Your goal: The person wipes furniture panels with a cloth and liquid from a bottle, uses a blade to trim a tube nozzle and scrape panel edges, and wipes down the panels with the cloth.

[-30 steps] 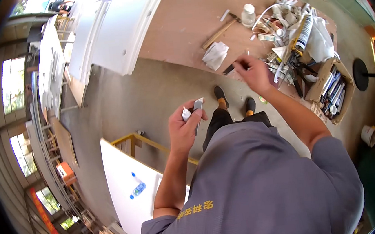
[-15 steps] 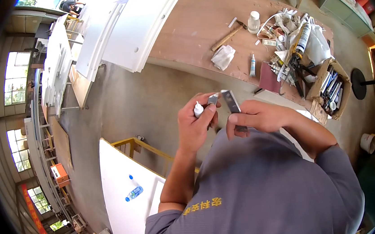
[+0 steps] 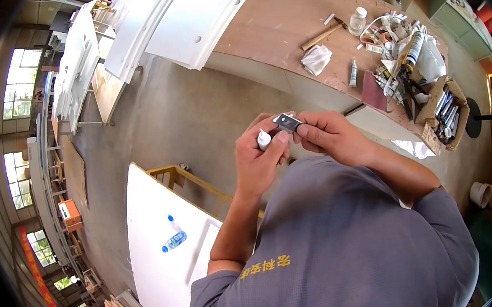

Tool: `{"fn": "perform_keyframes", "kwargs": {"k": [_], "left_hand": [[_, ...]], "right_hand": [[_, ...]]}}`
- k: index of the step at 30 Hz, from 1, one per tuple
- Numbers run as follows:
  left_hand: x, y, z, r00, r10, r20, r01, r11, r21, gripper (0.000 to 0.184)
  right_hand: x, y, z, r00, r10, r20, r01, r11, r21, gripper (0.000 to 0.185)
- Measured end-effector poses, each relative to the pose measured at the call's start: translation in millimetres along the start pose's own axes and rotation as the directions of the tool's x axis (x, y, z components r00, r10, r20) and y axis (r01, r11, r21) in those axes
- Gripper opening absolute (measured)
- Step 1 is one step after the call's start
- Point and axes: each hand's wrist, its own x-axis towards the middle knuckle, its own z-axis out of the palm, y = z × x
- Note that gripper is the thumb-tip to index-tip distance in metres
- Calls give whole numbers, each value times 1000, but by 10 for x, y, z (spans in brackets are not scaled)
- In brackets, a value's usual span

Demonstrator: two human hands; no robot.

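My left hand (image 3: 261,155) is closed around a small white bottle (image 3: 263,139) with a pointed nozzle. A light-coloured piece, partly hidden, shows at its fingertips. My right hand (image 3: 330,135) pinches a dark flat piece (image 3: 287,122) with a small hole near its end. The dark piece meets the light piece between the two hands, in front of my chest. Whether they are pressed together or one lies over the other cannot be told.
A brown workbench (image 3: 280,20) holds a hammer (image 3: 321,38), crumpled tissue (image 3: 317,59), a jar (image 3: 357,21), a small tube (image 3: 352,74) and a caulking gun (image 3: 411,54). A carton (image 3: 448,111) of tubes stands at its corner. A bottle (image 3: 174,241) lies on a white panel (image 3: 157,280).
My right hand has come back from the bench with the dark piece and brought it to my left hand. The view has shifted, so the bench appears further right.
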Motion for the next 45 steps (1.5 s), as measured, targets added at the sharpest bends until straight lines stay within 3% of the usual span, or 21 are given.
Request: {"fn": "perform_keyframes", "kwargs": {"k": [5,10,15,22,32,37,45], "left_hand": [[-49,-68,-140,992,85,91,-85,996,-7,34],[-70,-72,-143,986,74,151,-44,981,-191,33],[-70,-75,-129,979,74,190,-31,975,-221,34],[-67,-103,-112,971,49,234,14,965,-261,36],[-68,-120,-51,970,30,240,38,961,-275,37],[-74,-99,-14,981,94,169,-63,982,-180,34],[-100,-91,55,989,127,75,-112,977,-180,32]], "right_hand": [[5,-35,100,995,74,73,-77,996,44,32],[10,-42,106,990,57,125,-65,996,59,33],[-12,-68,95,980,135,143,-149,984,93,33],[-27,-50,51,977,133,164,-150,984,96,33],[-74,-59,25,978,130,161,-149,982,119,32],[-96,-45,59,985,97,144,-120,981,155,32],[-115,-41,86,992,3,124,-17,994,110,34]]}}
